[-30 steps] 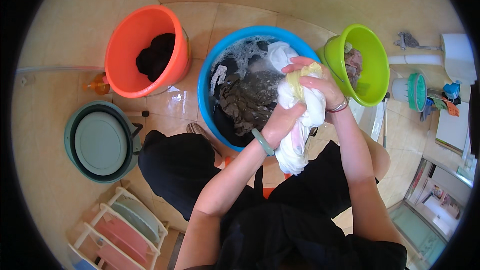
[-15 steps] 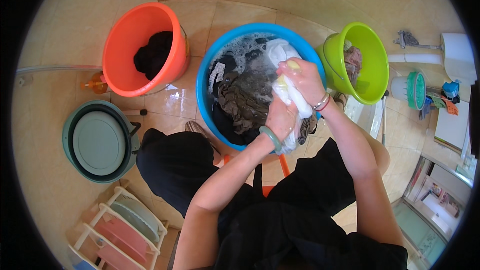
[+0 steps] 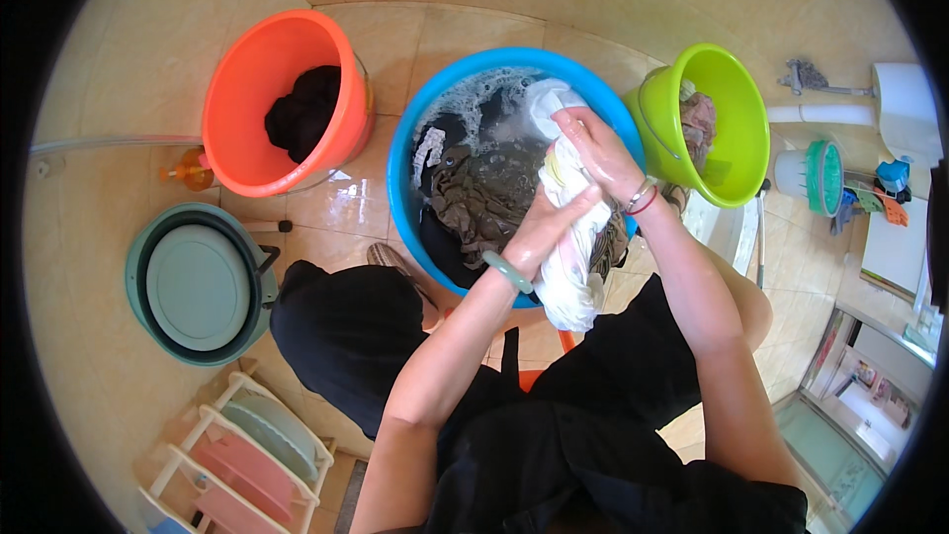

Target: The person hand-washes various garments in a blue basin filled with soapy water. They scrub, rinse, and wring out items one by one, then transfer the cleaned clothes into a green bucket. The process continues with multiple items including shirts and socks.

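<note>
Head view: wet white cloth (image 3: 565, 237) held over the blue basin's (image 3: 407, 138) near rim. Left hand (image 3: 546, 229) and right hand (image 3: 598, 150) both clenched around it. Best rubbed over the suds, so drips fall inside. Orange bucket (image 3: 232, 109) left of basin, green bucket (image 3: 746, 129) right.

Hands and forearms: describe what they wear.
Both forearms are bare, with no sleeves showing. The left hand has a pale green bangle at its wrist. The right hand has thin wrist bands, one red, one light.
</note>
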Motion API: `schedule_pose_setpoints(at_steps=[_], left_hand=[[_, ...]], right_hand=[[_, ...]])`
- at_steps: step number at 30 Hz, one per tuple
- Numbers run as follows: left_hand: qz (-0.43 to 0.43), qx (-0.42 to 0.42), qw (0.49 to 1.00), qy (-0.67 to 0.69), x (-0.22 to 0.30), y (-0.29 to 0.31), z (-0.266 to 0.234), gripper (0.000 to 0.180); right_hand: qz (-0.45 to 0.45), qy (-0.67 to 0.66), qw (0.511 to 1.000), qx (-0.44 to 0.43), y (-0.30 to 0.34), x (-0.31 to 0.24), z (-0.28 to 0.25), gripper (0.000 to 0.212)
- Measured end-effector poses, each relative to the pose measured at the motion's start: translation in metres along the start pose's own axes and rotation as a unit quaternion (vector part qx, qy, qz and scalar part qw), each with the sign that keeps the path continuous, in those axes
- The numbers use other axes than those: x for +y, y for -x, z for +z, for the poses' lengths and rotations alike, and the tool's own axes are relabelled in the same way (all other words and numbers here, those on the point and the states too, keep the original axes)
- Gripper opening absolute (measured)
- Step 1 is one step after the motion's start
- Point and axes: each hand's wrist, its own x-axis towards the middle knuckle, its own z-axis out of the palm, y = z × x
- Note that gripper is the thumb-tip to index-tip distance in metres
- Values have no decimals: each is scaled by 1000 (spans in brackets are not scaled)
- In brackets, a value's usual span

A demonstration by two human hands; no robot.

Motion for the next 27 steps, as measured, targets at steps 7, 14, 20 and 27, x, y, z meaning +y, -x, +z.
schedule_pose_setpoints(at_steps=[7, 14, 20, 27], left_hand=[[-137, 15, 990, 35, 23, 0, 13, 48], [-208, -179, 943, 189, 37, 7, 3, 63], [-173, -154, 973, -22, 60, 24, 20, 59], [-101, -65, 976, -183, 45, 16, 29, 54]], right_hand=[[-46, -280, 940, -189, 18, -30, -35, 104], [-71, -388, 882, -258, 32, -48, -26, 66], [-26, -184, 964, -188, 47, -85, -28, 18], [-40, -39, 989, -137, 46, -85, -16, 29]])
